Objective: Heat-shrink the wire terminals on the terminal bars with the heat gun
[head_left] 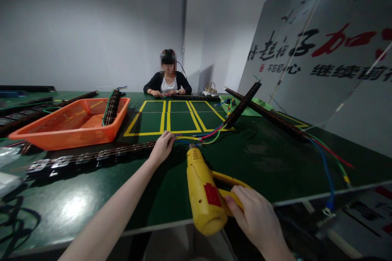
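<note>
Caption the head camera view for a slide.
Right hand gripping a yellow heat gun, nozzle near colored wires held in the left hand, over a green table with an orange basket.

A plain grey-white wall (92,28) spans from ten to one o'clock, crossed at twelve by a dark vertical seam (185,8). Toward two o'clock leans a large grey printed panel (337,12) bearing black and red Chinese characters and small bird silhouettes. A green-topped worktable (284,167) with a pale front edge fills the middle, marked near the centre with yellow tape outlines (167,118); another such line (294,120) lies at three. Lighting is cool and dim, leaving a bright glare spot (73,208) on the tabletop at eight.
</note>
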Tool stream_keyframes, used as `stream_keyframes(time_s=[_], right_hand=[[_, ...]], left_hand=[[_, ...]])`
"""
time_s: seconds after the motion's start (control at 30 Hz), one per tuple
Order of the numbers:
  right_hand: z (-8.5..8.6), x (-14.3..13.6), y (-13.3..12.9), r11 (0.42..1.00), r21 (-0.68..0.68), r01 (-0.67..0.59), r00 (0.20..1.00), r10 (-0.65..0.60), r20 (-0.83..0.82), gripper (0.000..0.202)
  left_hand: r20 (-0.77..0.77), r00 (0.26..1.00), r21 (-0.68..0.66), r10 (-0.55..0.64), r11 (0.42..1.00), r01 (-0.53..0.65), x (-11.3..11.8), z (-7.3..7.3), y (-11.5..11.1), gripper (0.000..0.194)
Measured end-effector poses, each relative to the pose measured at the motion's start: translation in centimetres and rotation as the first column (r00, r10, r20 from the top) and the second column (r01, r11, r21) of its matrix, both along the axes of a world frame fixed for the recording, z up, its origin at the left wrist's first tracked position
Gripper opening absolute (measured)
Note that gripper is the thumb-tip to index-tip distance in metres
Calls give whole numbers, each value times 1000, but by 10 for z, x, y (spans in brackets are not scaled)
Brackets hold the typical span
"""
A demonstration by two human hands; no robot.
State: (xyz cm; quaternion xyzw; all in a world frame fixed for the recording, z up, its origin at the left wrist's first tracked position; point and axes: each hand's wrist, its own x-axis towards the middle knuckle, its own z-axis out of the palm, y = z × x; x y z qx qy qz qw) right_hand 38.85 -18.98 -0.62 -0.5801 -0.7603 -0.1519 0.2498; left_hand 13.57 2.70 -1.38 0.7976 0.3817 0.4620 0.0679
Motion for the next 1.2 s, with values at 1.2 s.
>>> stream_keyframes(time_s=[1.2], right_hand=[[3, 38, 1, 995, -98, -28, 993, 17, -113, 41]], left_hand=[[-361, 912, 255, 196, 961, -106, -16, 11, -18, 17]])
